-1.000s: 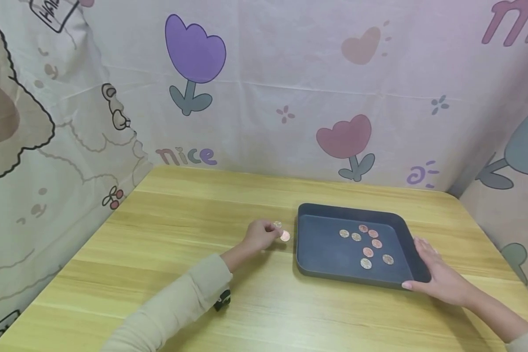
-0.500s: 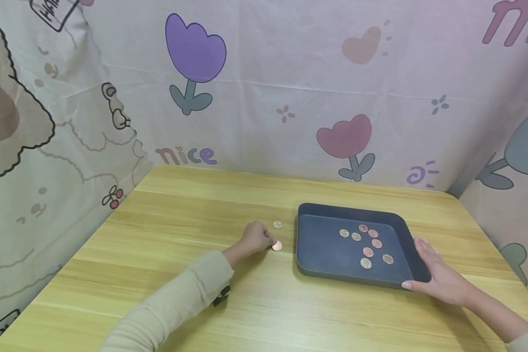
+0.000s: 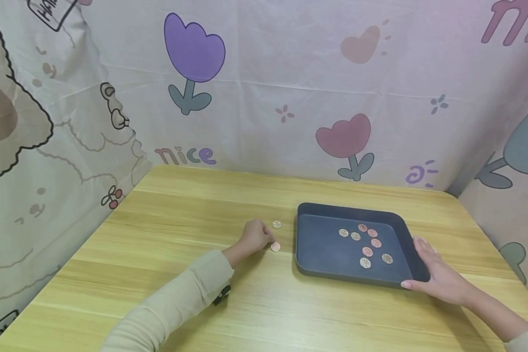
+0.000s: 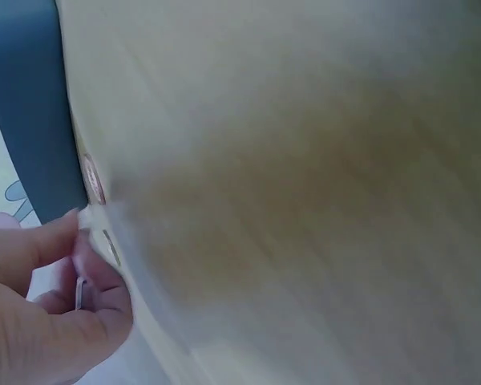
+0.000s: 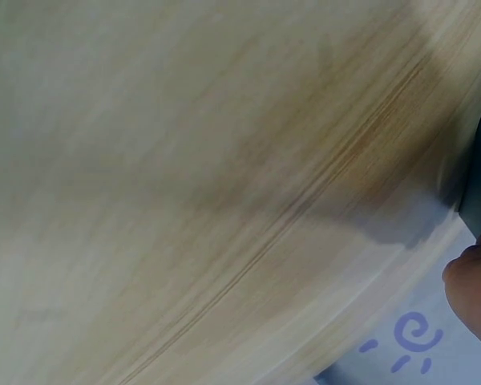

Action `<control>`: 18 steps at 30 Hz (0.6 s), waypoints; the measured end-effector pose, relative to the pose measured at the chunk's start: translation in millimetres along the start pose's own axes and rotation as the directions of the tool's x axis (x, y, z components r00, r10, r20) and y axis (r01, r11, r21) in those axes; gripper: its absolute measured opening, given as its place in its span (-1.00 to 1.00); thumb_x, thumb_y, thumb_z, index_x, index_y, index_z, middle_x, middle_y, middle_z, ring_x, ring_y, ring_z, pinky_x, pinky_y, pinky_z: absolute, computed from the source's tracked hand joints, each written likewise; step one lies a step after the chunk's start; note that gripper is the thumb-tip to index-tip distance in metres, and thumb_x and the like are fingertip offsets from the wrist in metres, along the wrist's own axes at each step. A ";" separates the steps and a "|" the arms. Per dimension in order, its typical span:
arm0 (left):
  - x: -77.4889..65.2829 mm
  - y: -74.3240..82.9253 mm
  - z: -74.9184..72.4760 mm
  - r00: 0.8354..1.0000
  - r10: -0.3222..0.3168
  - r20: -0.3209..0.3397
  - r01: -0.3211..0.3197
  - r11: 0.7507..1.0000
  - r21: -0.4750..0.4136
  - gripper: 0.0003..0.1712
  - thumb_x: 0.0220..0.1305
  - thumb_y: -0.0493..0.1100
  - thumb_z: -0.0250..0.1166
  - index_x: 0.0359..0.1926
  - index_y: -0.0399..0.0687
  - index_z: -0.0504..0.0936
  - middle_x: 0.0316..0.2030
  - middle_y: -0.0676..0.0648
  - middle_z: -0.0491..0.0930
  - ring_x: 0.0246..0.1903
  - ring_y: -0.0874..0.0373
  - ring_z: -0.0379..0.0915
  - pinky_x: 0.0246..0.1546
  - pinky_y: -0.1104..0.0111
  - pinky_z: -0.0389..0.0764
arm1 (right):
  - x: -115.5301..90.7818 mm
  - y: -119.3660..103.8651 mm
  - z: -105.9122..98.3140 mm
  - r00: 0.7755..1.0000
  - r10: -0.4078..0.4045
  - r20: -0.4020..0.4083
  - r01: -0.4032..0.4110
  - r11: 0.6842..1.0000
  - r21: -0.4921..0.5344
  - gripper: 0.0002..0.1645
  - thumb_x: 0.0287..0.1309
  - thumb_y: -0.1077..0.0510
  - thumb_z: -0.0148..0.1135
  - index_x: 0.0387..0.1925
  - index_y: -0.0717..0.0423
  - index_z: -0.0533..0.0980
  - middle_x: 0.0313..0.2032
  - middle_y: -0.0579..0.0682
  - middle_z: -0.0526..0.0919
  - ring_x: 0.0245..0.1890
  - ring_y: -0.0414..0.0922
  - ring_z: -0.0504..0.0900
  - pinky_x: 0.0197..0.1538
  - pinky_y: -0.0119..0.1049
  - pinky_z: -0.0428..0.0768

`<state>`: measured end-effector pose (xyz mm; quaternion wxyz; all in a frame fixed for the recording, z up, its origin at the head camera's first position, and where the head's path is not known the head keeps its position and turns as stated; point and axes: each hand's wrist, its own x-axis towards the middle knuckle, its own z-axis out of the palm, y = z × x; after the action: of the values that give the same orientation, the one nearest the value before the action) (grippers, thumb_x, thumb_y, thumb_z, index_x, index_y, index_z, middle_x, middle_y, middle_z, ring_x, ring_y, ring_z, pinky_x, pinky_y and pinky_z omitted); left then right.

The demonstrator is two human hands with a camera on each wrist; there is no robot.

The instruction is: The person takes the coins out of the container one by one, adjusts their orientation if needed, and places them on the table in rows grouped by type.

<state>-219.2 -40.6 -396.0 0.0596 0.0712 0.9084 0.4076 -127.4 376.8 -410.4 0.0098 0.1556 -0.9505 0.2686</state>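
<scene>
My left hand [image 3: 254, 235] is low over the wooden table, fingers curled, fingertips right at a copper-coloured coin [image 3: 275, 247]. A silvery coin [image 3: 276, 224] lies just beyond that hand. In the left wrist view, thumb and forefinger meet beside the copper coin [image 4: 93, 178], and a thin silvery band [image 4: 82, 293] shows among the curled fingers. My right hand [image 3: 440, 276] holds the near right corner of a dark rectangular baking tray [image 3: 321, 215], thumb on the front side and fingers along the right wall. Several copper and silvery coins [image 3: 367, 252] lie flat inside the tray.
The light wooden table [image 3: 193, 205] ends at a printed cloth backdrop [image 3: 255, 58] at the back, with more cloth at both sides. A small black object [image 3: 222, 295] shows under the left sleeve. The tray's raised walls stand to the right of the left hand.
The copper coin has shifted towards me and slightly left, away from the silvery coin, with my left fingertips at it. The left hand has drawn back slightly left; the right hand stays on the tray.
</scene>
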 end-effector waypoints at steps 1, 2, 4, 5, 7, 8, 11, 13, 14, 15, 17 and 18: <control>0.4 1.0 0.2 1.000 0.014 -0.017 -0.015 1.000 -0.021 -0.84 0.07 -0.34 0.31 -0.59 -0.32 0.58 -0.49 -0.16 0.68 -0.58 0.26 0.43 -0.55 0.54 0.45 | 0.1 -0.1 0.1 1.000 0.003 0.003 -0.003 1.000 0.001 0.29 -0.08 0.01 0.36 0.39 0.36 -0.31 0.36 0.49 -0.30 0.37 0.35 -0.43 0.34 0.08 -0.57; 0.8 2.5 0.5 0.999 0.024 -0.033 -0.026 0.998 -0.049 -0.86 0.09 -0.33 0.30 -0.55 -0.32 0.58 -0.47 -0.16 0.67 -0.55 0.23 0.46 -0.52 0.53 0.48 | 0.1 -0.1 0.1 1.000 0.005 0.004 -0.005 1.000 0.002 0.29 -0.08 0.01 0.36 0.39 0.36 -0.31 0.36 0.48 -0.30 0.37 0.35 -0.43 0.34 0.09 -0.56; 1.5 7.5 1.9 0.995 0.065 -0.071 -0.072 0.994 -0.087 -0.90 0.10 -0.30 0.31 -0.46 -0.29 0.61 -0.45 -0.16 0.65 -0.48 0.19 0.49 -0.43 0.48 0.54 | 0.0 -0.3 0.0 1.000 0.009 0.006 -0.009 1.000 0.004 0.29 -0.07 0.01 0.36 0.39 0.35 -0.31 0.36 0.48 -0.31 0.37 0.36 -0.43 0.33 0.14 -0.55; 1.9 10.7 3.1 0.993 0.084 -0.082 -0.093 0.990 -0.107 -0.89 0.12 -0.28 0.30 -0.43 -0.28 0.62 -0.44 -0.16 0.65 -0.46 0.18 0.49 -0.40 0.47 0.55 | -0.2 -0.5 -0.3 1.000 0.012 0.008 -0.012 1.000 0.005 0.29 -0.07 0.01 0.36 0.39 0.35 -0.32 0.37 0.48 -0.31 0.37 0.36 -0.43 0.33 0.16 -0.54; 2.3 18.3 6.3 0.989 0.110 -0.096 -0.123 0.981 -0.147 -0.87 0.12 -0.24 0.31 -0.38 -0.27 0.63 -0.43 -0.15 0.64 -0.45 0.19 0.47 -0.37 0.46 0.55 | -0.4 -0.8 -0.8 1.000 0.019 0.012 -0.019 1.000 0.002 0.30 -0.07 0.00 0.36 0.39 0.35 -0.32 0.36 0.48 -0.32 0.36 0.37 -0.42 0.31 0.21 -0.51; 2.1 22.5 8.2 0.988 0.117 -0.098 -0.133 0.977 -0.168 -0.86 0.12 -0.23 0.31 -0.37 -0.27 0.63 -0.43 -0.14 0.64 -0.46 0.21 0.45 -0.37 0.48 0.54 | -0.4 -0.9 -1.0 1.000 0.021 0.013 -0.021 1.000 0.000 0.30 -0.08 0.00 0.36 0.39 0.35 -0.32 0.36 0.48 -0.32 0.36 0.39 -0.42 0.31 0.24 -0.50; 1.0 35.2 15.9 0.982 0.159 -0.105 -0.178 0.961 -0.210 -0.85 0.12 -0.22 0.32 -0.37 -0.26 0.64 -0.44 -0.14 0.65 -0.49 0.27 0.41 -0.43 0.54 0.51 | -0.4 -1.1 -1.5 0.999 0.027 0.016 -0.027 1.000 -0.006 0.31 -0.08 -0.01 0.36 0.39 0.34 -0.32 0.36 0.48 -0.32 0.36 0.40 -0.41 0.30 0.27 -0.48; -0.1 43.0 22.1 0.974 0.200 -0.109 -0.220 0.951 -0.218 -0.85 0.12 -0.23 0.33 -0.38 -0.28 0.64 -0.45 -0.15 0.65 -0.51 0.29 0.40 -0.47 0.58 0.48 | -0.3 -1.0 -1.2 1.000 0.022 0.012 -0.022 1.000 -0.013 0.31 -0.08 -0.01 0.37 0.39 0.35 -0.31 0.36 0.48 -0.31 0.36 0.39 -0.41 0.31 0.23 -0.50; -0.5 46.6 25.7 0.969 0.219 -0.110 -0.239 0.946 -0.220 -0.86 0.11 -0.24 0.33 -0.38 -0.28 0.64 -0.45 -0.15 0.65 -0.52 0.29 0.40 -0.48 0.59 0.47 | -0.2 -1.0 -1.0 1.000 0.018 0.009 -0.018 1.000 -0.019 0.31 -0.09 -0.01 0.37 0.39 0.35 -0.31 0.36 0.48 -0.30 0.36 0.38 -0.41 0.32 0.19 -0.52; -1.0 50.3 29.4 0.965 0.239 -0.110 -0.258 0.941 -0.221 -0.86 0.11 -0.25 0.33 -0.38 -0.29 0.64 -0.45 -0.16 0.66 -0.53 0.30 0.39 -0.49 0.60 0.46 | -0.1 -0.9 -0.8 1.000 0.014 0.007 -0.014 1.000 -0.021 0.31 -0.09 -0.01 0.37 0.39 0.35 -0.31 0.36 0.48 -0.30 0.37 0.37 -0.41 0.33 0.14 -0.54; -1.4 56.4 37.4 0.956 0.274 -0.104 -0.291 0.931 -0.220 -0.87 0.09 -0.26 0.34 -0.38 -0.30 0.64 -0.45 -0.16 0.66 -0.53 0.30 0.40 -0.49 0.61 0.46 | 0.1 -0.9 -0.4 1.000 0.005 0.000 -0.005 1.000 -0.030 0.30 -0.09 0.00 0.37 0.39 0.36 -0.30 0.36 0.48 -0.28 0.38 0.34 -0.41 0.35 0.05 -0.57; -1.6 59.2 41.6 0.952 0.290 -0.101 -0.306 0.926 -0.219 -0.87 0.09 -0.27 0.34 -0.39 -0.30 0.64 -0.45 -0.16 0.66 -0.53 0.30 0.40 -0.48 0.61 0.46 | 0.3 -1.0 -0.2 1.000 0.003 -0.001 -0.003 0.999 -0.034 0.30 -0.09 -0.01 0.37 0.39 0.36 -0.30 0.36 0.48 -0.28 0.38 0.33 -0.42 0.35 0.02 -0.58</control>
<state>-206.0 28.5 -379.1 -0.0253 0.1874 0.8346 0.5174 -127.4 376.0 -409.7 0.0124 0.1541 -0.9552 0.2524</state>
